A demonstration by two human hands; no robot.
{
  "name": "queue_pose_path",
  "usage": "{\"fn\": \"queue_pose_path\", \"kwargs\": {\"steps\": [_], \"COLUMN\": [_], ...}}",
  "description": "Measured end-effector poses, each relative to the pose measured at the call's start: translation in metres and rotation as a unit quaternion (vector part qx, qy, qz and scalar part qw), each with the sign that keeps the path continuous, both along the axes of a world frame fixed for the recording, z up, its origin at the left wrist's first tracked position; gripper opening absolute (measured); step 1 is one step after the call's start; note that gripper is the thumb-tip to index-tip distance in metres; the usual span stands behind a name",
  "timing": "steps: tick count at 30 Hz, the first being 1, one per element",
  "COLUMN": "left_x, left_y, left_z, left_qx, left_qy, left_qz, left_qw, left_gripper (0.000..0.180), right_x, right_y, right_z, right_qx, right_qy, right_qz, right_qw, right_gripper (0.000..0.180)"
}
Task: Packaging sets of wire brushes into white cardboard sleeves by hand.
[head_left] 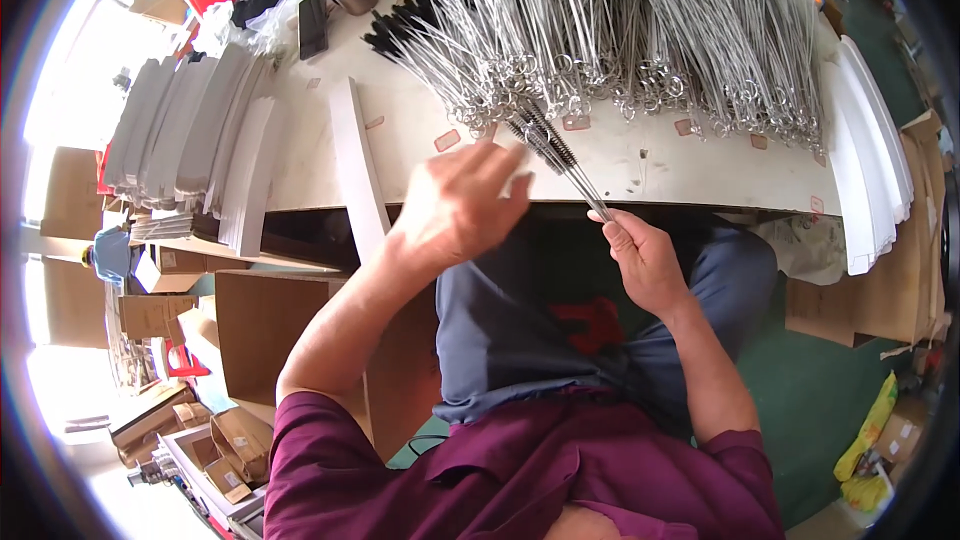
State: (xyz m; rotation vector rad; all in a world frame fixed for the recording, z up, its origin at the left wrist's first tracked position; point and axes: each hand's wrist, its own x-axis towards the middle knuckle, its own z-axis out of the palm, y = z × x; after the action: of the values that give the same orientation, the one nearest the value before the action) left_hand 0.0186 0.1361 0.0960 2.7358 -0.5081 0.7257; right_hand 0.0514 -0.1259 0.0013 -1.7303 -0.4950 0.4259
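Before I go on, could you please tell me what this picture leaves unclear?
Head view:
- Left hand: finger details, motion-blurred.
- Held wire brushes: lower ends, hidden inside the right hand.
- Piled wire brushes: exact count, hidden by overlap; some tips cut off by the upper edge.

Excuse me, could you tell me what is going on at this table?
A person sits at the table, the right hand gripping a few thin wire brushes by their stems. The left hand, blurred, is beside the black bristles; whether it touches them is unclear. A large heap of similar brushes covers the far side, ring ends facing the person. One long white strip lies on the left, near a stack of white strips.
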Motion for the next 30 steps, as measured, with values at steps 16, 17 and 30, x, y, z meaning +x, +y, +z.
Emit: {"fn": "queue_pose_path", "kwargs": {"steps": [16,17,30], "left_x": [-0.045,-0.047,-0.041], "left_y": [0.171,0.172,0.129], "left_z": [-0.042,-0.040,-0.060], "left_qx": [-0.153,-0.278,-0.856], "left_qy": [0.289,0.281,0.139], "left_qz": [0.496,0.483,-0.004], "left_qw": [0.804,0.782,0.497], "left_gripper": [0.059,0.053,0.065], "right_x": [-0.008,-0.009,-0.039], "right_y": [0.008,0.008,0.021], "right_z": [-0.007,-0.007,0.025], "right_qx": [-0.027,-0.028,-0.047], "right_qy": [0.033,0.035,0.079], "right_qz": [0.045,0.047,0.135], "right_qw": [0.998,0.998,0.986], "right_gripper": [0.029,0.029,0.029]}}
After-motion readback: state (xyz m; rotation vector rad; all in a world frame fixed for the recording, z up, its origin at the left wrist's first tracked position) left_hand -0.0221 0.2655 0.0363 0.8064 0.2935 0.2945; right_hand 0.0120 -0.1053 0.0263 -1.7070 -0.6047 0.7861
